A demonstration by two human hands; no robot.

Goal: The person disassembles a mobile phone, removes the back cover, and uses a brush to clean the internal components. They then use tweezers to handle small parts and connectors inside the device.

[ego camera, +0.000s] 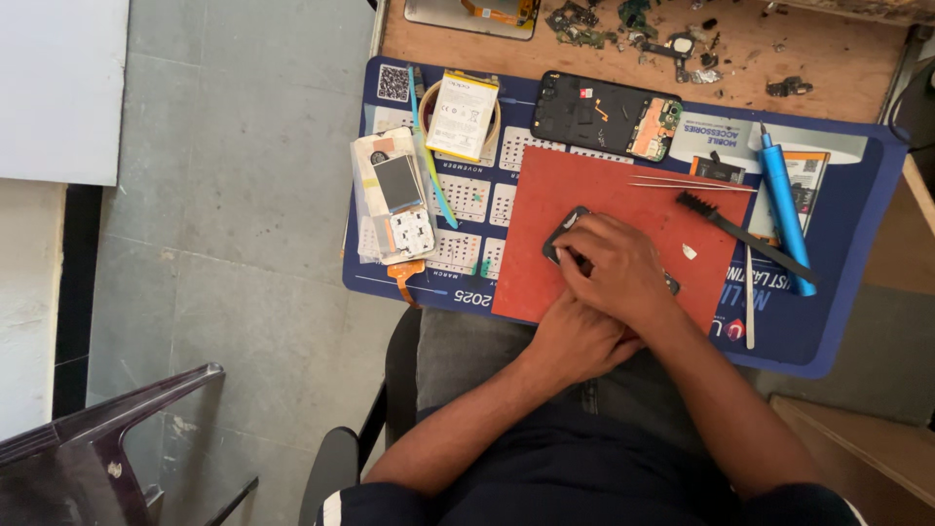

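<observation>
Pressing my right hand, fingers curled on the dark phone part, I brace with the loosely closed left hand on the red mat.

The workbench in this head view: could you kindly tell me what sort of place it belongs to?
Most likely a small phone repair bench. An opened phone with its insides bare lies on the blue mat, a loose battery sits nearby, and tweezers and a brush lie by the red pad.

The worktop carries two mats: one red, one blue. One opened phone, one battery, one brush, one blue screwdriver.
</observation>
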